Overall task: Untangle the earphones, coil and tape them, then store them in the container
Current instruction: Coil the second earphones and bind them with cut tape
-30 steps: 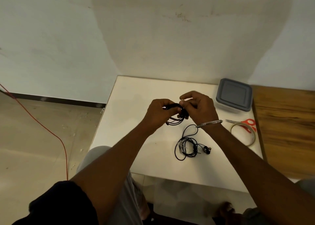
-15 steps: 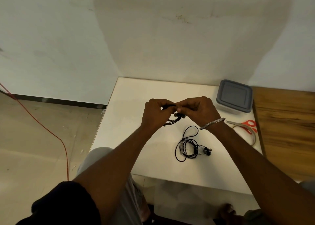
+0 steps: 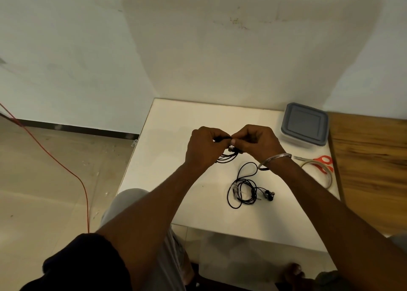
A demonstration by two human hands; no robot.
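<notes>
Two sets of black earphones here — one loose tangle point(image 3: 244, 189) lying on the white table point(image 3: 167, 136), and a coiled bunch point(image 3: 226, 156) held up between both hands. The left hand point(image 3: 203, 148) is clenched around the loops, and the right hand point(image 3: 256, 144) pinches the cable at the top, right against the left fingertips; whether there's tape in that pinch I can't tell.

My take: keep the left grip firm so the loops don't spring open, and let the right do the fine wrapping close to the bundle.

Room-wise it's decent. The tape roll point(image 3: 319, 171) and orange-handled scissors point(image 3: 321, 162) sit just beside the right wrist, near the table's right edge, and the lidded grey container point(image 3: 305, 124) is in the far right corner — lid needs opening first. The left half of the table has open space.
</notes>
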